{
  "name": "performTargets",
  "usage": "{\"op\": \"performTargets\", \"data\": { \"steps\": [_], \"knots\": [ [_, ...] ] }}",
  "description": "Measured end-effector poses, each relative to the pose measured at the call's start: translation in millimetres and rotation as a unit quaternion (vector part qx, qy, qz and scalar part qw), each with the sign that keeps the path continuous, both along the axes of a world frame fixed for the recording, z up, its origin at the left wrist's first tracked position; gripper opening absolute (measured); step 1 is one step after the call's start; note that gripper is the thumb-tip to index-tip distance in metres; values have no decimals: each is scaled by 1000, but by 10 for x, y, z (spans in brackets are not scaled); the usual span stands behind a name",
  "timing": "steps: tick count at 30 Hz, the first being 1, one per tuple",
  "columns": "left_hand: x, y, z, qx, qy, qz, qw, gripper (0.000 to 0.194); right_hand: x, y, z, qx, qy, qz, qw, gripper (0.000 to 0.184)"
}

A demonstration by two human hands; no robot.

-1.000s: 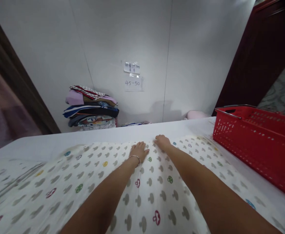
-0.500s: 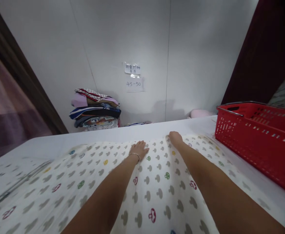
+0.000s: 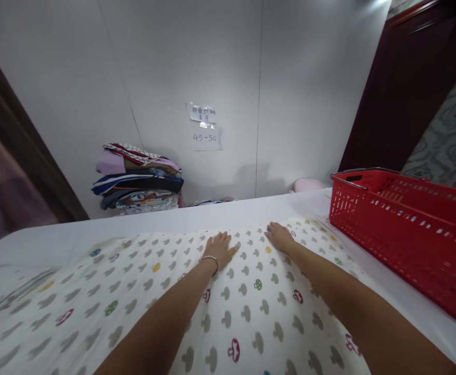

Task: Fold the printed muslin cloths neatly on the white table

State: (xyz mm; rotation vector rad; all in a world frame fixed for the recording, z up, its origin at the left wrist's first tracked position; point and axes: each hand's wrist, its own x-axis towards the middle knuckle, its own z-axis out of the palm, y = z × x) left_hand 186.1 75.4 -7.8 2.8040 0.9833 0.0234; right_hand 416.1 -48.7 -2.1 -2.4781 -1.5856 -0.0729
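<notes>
A white cloth (image 3: 251, 297) printed with grey and coloured mushrooms lies spread over the white table (image 3: 173, 224). Near its far edge my left hand (image 3: 218, 250) rests flat on the fabric, fingers spread, a bracelet at the wrist. To the right of it my right hand (image 3: 280, 237) also lies on the cloth by the far edge, palm down with the fingers stretched out. Neither hand holds anything. The near part of the cloth runs out of view under my forearms.
A red plastic basket (image 3: 400, 239) with metal handles stands on the table at the right. Behind the table at the left is a stack of folded fabrics (image 3: 138, 179). Paper signs (image 3: 207, 139) hang on the wall. A pink item (image 3: 308, 185) shows behind the far edge.
My right hand has gone from closed fingers at the cloth's far edge to lying flat on it. My left hand stays flat on the cloth. The view has shifted slightly right.
</notes>
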Motion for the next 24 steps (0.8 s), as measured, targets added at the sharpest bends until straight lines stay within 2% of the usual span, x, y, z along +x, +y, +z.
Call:
{"op": "performTargets", "data": {
  "steps": [9,13,18,21,24],
  "knots": [
    [24,120,-32,-13,22,20,999,77,27,28,-53,-32,24,-8,999,36],
    [25,104,-58,-7,20,13,1000,76,-98,95,-54,-31,27,-30,999,46],
    [3,43,-45,-11,4,12,1000,70,-327,200,-99,-70,48,38,996,57],
    [-154,61,8,-18,-23,10,1000,70,-347,198,-129,-89,48,27,995,58],
    [-489,177,59,4,-34,35,999,68,-400,212,-133,-93,44,12,995,58]
  ]
}}
